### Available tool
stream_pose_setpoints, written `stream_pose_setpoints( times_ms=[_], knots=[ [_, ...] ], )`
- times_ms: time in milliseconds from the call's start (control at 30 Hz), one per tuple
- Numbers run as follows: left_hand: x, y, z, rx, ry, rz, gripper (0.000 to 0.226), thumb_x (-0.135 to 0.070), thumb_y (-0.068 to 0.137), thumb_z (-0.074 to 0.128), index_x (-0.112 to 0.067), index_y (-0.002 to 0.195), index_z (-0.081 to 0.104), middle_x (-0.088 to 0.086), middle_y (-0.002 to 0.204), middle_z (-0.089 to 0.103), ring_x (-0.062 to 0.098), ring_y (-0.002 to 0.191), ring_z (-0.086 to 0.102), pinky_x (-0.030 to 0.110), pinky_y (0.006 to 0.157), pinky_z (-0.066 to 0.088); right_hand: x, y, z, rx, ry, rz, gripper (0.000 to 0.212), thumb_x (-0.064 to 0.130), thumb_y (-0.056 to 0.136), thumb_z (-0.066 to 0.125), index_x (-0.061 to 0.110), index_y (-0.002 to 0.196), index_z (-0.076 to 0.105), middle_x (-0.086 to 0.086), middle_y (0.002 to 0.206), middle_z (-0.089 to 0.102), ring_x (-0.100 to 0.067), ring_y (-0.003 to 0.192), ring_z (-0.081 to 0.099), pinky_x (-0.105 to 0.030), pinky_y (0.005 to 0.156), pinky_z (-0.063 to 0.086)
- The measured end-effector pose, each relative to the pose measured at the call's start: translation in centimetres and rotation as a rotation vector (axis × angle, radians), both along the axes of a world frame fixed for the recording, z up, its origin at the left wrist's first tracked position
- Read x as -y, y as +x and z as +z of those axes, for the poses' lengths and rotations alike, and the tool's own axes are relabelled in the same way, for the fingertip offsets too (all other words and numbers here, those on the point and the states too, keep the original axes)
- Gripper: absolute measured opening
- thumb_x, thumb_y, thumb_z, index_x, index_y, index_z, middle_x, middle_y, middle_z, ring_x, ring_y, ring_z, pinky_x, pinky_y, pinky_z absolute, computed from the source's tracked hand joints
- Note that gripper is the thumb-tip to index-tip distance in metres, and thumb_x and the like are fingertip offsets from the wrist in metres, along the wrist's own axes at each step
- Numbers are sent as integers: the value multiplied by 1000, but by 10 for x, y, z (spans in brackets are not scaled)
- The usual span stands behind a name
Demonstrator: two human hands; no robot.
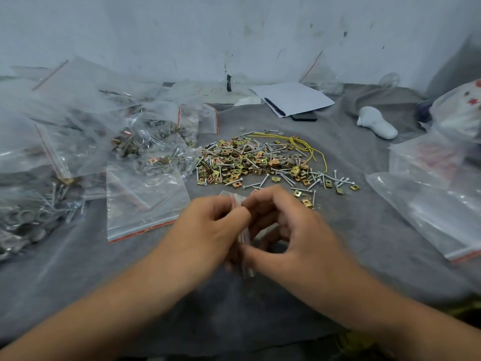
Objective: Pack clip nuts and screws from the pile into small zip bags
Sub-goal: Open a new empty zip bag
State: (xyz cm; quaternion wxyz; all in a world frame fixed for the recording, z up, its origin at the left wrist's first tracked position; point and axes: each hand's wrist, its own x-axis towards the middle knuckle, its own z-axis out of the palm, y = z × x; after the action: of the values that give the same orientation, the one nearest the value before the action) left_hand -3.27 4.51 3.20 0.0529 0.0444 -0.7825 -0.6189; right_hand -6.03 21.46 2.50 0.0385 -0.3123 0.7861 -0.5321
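A pile of gold clip nuts and silver screws (263,162) lies spread on the grey cloth ahead of me. Just in front of it, my left hand (208,230) and my right hand (291,227) meet around a small clear zip bag (243,231) with a red strip at its mouth. Both hands pinch the bag between thumb and fingers, the left on its left edge, the right on its right edge. The bag hangs edge-on between them, and what it holds is hidden by my fingers.
Filled zip bags (145,149) heap up at the left, with an empty large one (140,204) lying flat beside them. More clear bags (432,204) lie at the right. A yellow wire (304,145), white paper with a pen (291,99) and a white object (377,123) lie further back.
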Motion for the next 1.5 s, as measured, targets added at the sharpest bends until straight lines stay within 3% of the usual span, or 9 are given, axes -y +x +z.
stream_pose_setpoints(
  times_ms=[67,167,267,467,633,1000,1200,1333,1500],
  knots=[
    [0,1,2,-19,6,-9,21,-6,94,55,10,80,58,29,59,57,24,46,54,25,43,39,0,-2,0,16,-40,-19,36,15,82,84,28,109,64,3,94,73,-20,86,74,-42,74,62],
    [2,1,-1,-35,-12,-15,32,-9,95,58,-9,64,59,9,50,54,21,45,52,25,42,39,-2,-5,1,46,-71,-7,27,11,88,80,26,108,69,1,93,75,-19,86,75,-43,76,63],
    [3,1,-2,-54,16,-65,44,-12,100,61,-20,57,60,6,47,55,17,41,52,22,41,40,-3,-8,2,85,-90,-27,28,-1,89,77,22,106,73,-1,89,78,-18,83,77,-40,77,64],
    [3,-1,1,-62,194,-156,28,-36,79,74,-15,63,66,20,61,64,22,47,59,24,39,44,-9,-15,9,337,-272,50,17,-4,92,72,4,106,76,-13,92,80,-23,84,79,-29,77,63],
    [6,0,-1,-50,240,-174,27,-38,77,74,-16,63,65,14,57,60,15,44,58,22,39,44,-11,-16,12,427,-303,139,25,-10,83,78,3,105,75,-15,93,80,-22,83,78,-24,77,60],
    [6,0,1,-10,261,-216,27,-35,79,72,-14,66,61,17,62,62,26,53,61,28,42,47,-10,-19,14,527,-329,74,22,3,74,82,1,95,78,-17,87,79,-22,76,78,-23,66,60],
    [6,5,2,-44,126,-181,25,-33,91,69,-9,83,69,18,78,74,35,66,72,33,49,50,-9,-19,16,459,-284,-21,21,4,74,89,10,85,72,-16,83,77,-24,73,73,-27,65,60],
    [4,7,1,-68,29,-132,24,-37,89,66,-17,81,74,12,71,75,26,61,72,35,47,52,-7,-17,15,386,-233,-9,28,14,68,95,16,82,71,-11,80,76,-21,72,72,-28,68,59],
    [9,5,3,-69,7,-132,22,-21,100,64,-16,80,71,11,75,76,27,64,74,32,46,51,-6,-19,15,436,-281,26,32,17,62,91,10,86,72,-15,82,76,-25,71,73,-28,66,61]
  ],
)
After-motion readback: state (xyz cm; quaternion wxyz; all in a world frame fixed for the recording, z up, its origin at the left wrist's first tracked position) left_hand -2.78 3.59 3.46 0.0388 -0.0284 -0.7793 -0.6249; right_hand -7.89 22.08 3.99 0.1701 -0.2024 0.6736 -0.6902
